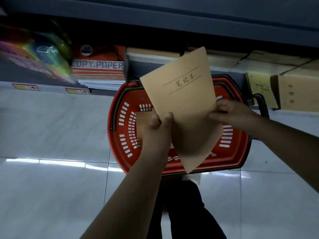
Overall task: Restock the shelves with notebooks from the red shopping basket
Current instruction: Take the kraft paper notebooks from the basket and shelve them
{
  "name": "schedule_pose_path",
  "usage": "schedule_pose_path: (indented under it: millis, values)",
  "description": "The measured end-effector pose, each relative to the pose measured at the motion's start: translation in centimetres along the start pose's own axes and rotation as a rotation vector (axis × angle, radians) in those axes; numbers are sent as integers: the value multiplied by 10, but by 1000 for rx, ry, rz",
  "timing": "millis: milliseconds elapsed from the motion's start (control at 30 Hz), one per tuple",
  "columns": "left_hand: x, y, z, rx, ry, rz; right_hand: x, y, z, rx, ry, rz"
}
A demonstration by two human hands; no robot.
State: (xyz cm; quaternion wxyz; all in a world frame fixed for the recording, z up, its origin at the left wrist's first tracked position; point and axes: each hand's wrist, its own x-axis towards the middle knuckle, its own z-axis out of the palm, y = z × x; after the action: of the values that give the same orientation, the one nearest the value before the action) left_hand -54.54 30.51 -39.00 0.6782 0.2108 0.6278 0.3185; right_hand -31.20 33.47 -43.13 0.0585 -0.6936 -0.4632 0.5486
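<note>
Head view: your left hand (158,130) and right hand (229,112) hold a tan notebook (181,94) tilted above the red shopping basket (124,121); the left thumb lies over the notebook's lower left edge with the fingers curled behind it; the right hand pinches the right edge, its fingers (222,105) bent round the cover; a second tan cover (195,145) sits behind and below the first, and you cannot tell which hand bears it; the front cover carries printed characters between two ruled lines. The basket stands on the pale tiled floor (51,135), just in front of the lowest shelf (151,66); one more tan notebook (141,123) lies inside it, partly hidden by your left hand. On the shelf, behind the raised notebook, lie flat stacks of tan booklets (151,52); to their left a ream marked COPY.PAPER (98,66) and blurred coloured packets (34,54); to the right, brown cartons (296,90). Your dark trouser leg and a white shoe (193,178) show below the basket.
</note>
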Motion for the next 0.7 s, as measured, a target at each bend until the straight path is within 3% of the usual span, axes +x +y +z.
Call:
schedule_pose_path:
  millis: [167, 367, 700]
  values:
    - [-5, 32, -11, 116, 11, 51, -48, -15, 7, 72, 237, -89]
    - [-19, 68, -11, 251, 58, 209, -100, -44, 8, 301, 381, -114]
    - [-50, 121, -8, 87, -14, 235, -164, -90, 2, 432, 535, -125]
